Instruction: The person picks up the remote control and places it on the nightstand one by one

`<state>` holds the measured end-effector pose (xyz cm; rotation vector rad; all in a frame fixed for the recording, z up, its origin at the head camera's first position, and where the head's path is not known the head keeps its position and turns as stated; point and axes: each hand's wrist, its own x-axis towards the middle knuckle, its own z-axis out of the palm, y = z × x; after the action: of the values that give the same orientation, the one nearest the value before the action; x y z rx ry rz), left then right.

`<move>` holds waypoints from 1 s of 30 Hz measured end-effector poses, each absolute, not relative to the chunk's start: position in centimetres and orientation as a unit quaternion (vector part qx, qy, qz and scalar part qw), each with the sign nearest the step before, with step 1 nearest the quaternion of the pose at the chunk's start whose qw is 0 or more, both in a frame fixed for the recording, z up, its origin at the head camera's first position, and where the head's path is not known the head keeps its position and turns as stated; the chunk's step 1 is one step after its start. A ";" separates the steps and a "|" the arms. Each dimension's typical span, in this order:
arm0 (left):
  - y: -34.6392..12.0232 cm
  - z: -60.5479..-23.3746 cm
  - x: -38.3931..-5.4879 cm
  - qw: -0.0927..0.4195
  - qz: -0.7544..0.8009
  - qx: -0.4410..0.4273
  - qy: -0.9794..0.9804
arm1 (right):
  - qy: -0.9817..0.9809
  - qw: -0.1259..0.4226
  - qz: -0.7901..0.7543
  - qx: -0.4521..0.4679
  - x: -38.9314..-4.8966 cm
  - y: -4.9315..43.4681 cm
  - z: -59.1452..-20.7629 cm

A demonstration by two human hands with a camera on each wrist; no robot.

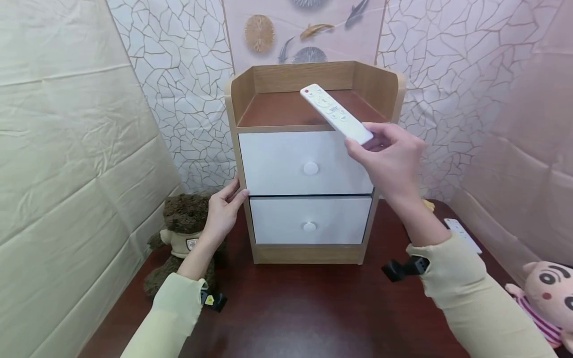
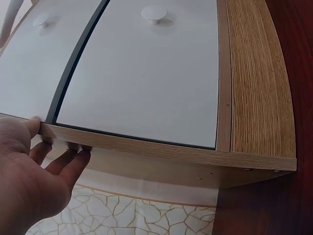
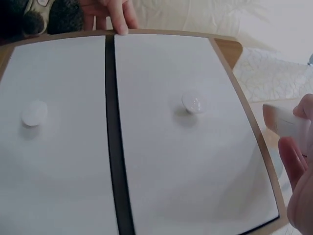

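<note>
The right hand [image 1: 391, 154] pinches one end of a white remote [image 1: 335, 113] near the top of the cabinet [image 1: 309, 254], depth uncertain; judged light, rigid and slightly slippery, it suits an edge hold, while the left hand [image 1: 224, 211] grips the cabinet's side.

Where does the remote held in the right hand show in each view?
Head: the remote is above and right of centre, in the right hand.
Left wrist: not visible.
Right wrist: right edge, partly hidden.
Shared landmark: the dark gap between upper drawer and lower drawer.
</note>
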<state>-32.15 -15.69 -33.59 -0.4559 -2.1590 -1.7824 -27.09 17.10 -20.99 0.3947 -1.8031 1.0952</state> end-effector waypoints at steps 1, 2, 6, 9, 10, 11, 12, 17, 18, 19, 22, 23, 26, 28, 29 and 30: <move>-15.7 -33.6 -32.1 0.151 -0.622 -0.159 -0.752 | -0.738 0.482 0.440 0.171 -27.3 16.8 -20.7; -15.6 -33.6 -32.1 0.151 -0.622 -0.159 -0.752 | -0.740 0.485 0.431 0.179 -27.5 16.5 -20.4; -15.6 -33.5 -31.9 0.152 -0.621 -0.154 -0.753 | -0.744 0.502 0.391 0.204 -28.5 15.5 -19.2; -15.5 -33.6 -31.9 0.157 -0.621 -0.152 -0.753 | -0.746 0.507 0.379 0.207 -28.9 14.7 -18.3; -15.5 -33.6 -31.9 0.160 -0.621 -0.151 -0.752 | -0.746 0.511 0.375 0.206 -29.1 14.5 -18.0; -15.5 -33.6 -31.9 0.161 -0.622 -0.151 -0.752 | -0.748 0.511 0.374 0.200 -29.2 14.2 -17.8; -15.4 -33.6 -32.0 0.162 -0.621 -0.150 -0.752 | -0.751 0.510 0.373 0.192 -29.3 13.9 -17.7; -15.3 -33.6 -31.9 0.163 -0.618 -0.144 -0.756 | -0.760 0.505 0.376 0.161 -29.9 12.7 -17.5; -15.3 -33.6 -31.9 0.163 -0.617 -0.142 -0.757 | -0.760 0.504 0.378 0.160 -30.0 12.5 -17.5; -15.3 -33.6 -31.9 0.163 -0.615 -0.140 -0.758 | -0.759 0.503 0.381 0.161 -30.2 12.3 -17.5; -15.2 -33.5 -31.9 0.164 -0.612 -0.138 -0.761 | -0.761 0.500 0.381 0.162 -30.7 11.6 -17.5; -15.2 -33.5 -31.9 0.165 -0.611 -0.138 -0.762 | -0.764 0.496 0.380 0.160 -30.8 11.4 -17.4; -15.3 -33.4 -31.9 0.166 -0.610 -0.142 -0.762 | -0.780 0.480 0.373 0.148 -31.4 10.8 -17.1; -15.3 -33.5 -32.0 0.166 -0.610 -0.143 -0.762 | -0.793 0.466 0.368 0.137 -31.6 10.4 -17.0; -15.3 -33.6 -32.0 0.165 -0.610 -0.143 -0.762 | -0.798 0.459 0.368 0.132 -31.8 10.2 -17.0; -15.3 -33.6 -31.9 0.165 -0.610 -0.143 -0.762 | -0.802 0.455 0.365 0.128 -31.9 10.0 -17.0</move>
<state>-31.94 -15.34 -33.59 -0.4087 -2.1709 -1.7383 -31.87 10.00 -17.03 0.3161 -1.9786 0.8992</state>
